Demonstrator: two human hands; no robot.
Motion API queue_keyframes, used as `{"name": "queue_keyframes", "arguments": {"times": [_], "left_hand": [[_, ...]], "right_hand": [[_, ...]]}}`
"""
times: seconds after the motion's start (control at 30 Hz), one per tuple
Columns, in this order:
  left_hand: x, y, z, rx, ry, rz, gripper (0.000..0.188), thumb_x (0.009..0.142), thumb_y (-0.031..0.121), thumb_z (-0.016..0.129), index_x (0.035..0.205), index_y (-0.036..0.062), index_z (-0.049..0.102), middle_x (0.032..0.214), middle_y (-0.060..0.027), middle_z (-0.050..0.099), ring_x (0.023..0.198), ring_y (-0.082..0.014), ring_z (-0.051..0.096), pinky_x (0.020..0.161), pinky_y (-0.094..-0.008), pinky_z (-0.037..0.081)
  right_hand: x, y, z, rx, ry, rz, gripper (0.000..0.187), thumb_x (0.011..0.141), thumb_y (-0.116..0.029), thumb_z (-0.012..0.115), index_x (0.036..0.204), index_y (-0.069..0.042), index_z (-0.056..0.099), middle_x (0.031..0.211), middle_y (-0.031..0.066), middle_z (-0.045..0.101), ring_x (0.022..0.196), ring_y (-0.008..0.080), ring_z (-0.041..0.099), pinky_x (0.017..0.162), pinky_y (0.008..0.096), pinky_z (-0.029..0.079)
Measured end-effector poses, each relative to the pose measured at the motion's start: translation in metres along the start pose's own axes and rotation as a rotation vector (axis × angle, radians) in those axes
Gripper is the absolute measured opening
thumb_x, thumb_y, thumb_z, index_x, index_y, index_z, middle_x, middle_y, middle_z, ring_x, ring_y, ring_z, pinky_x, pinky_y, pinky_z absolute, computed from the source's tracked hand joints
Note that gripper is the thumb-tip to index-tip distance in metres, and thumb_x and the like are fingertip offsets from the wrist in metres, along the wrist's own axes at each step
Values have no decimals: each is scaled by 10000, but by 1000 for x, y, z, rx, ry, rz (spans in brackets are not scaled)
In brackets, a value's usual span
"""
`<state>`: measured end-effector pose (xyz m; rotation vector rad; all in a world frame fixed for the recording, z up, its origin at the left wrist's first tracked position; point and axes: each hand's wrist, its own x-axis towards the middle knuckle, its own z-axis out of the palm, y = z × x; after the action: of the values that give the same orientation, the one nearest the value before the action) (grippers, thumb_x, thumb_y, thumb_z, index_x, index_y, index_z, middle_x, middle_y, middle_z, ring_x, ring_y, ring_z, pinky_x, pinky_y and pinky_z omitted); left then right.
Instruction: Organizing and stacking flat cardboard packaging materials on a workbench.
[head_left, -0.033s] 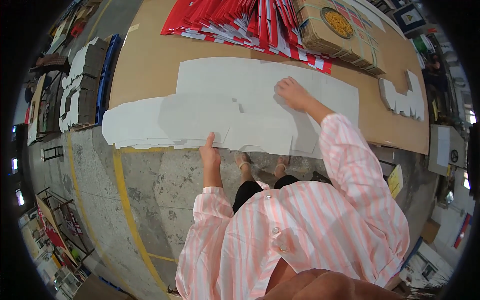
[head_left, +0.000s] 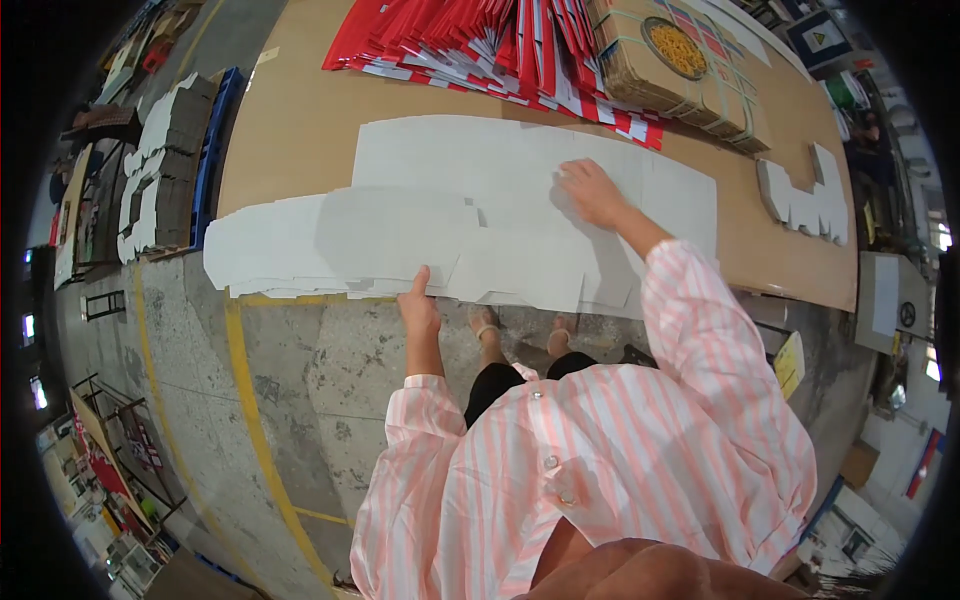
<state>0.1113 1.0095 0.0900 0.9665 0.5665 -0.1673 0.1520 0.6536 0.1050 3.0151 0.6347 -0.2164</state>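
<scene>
Flat white card sheets lie overlapped in a loose stack along the near edge of the table, some with notched edges. At the front edge, my left hand grips the stack, its thumb on top and its other fingers hidden beneath. A larger white card sheet lies behind and partly under the stack. Over its right part is my right hand, fingers apart and holding nothing, with a shadow beside it. Whether its fingertips touch the sheet, I cannot tell.
Red and white folded packaging is piled at the table's far side. Beside it stands a strapped bundle of printed cardboard. A cut-out white card piece lies at the right. Stacked card on a blue pallet stands left of the table.
My right hand has shifted slightly to the right over the larger sheet, and its fingers are spread a little more. My left hand and the sheets stay put.
</scene>
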Motion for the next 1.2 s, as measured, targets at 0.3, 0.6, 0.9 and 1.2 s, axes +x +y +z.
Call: {"name": "queue_keyframes", "arguments": {"times": [0.3,0.6,0.9,1.2], "left_hand": [[-11,-17,8,611,10,454,287,801,137,635,985,-79,588,961,-110,616,883,-201,557,805,-292,425],[10,-26,-10,496,67,307,467,795,121,636,1182,-50,438,1091,-99,549,956,-210,547,806,-340,455],[12,-20,-4,122,156,61,375,790,106,639,1079,-91,505,1069,-122,560,911,-186,538,790,-318,444],[14,-23,-5,-183,-74,11,369,781,63,629,1090,-91,497,1114,-120,542,954,-194,530,823,-321,435]], "right_hand": [[-129,-15,70,120,266,952,526,824,-368,482,1279,-123,385,1351,163,302,1244,355,250,992,546,199],[-134,-19,77,197,254,981,570,870,-421,398,1356,-145,283,1415,161,202,1305,350,143,1018,569,102],[-149,-17,78,214,313,970,625,861,-440,409,1355,-85,264,1410,185,197,1302,369,138,1039,529,97],[-156,-15,79,188,249,999,657,859,-453,410,1360,-62,242,1415,197,184,1308,371,127,1043,528,80]]}}
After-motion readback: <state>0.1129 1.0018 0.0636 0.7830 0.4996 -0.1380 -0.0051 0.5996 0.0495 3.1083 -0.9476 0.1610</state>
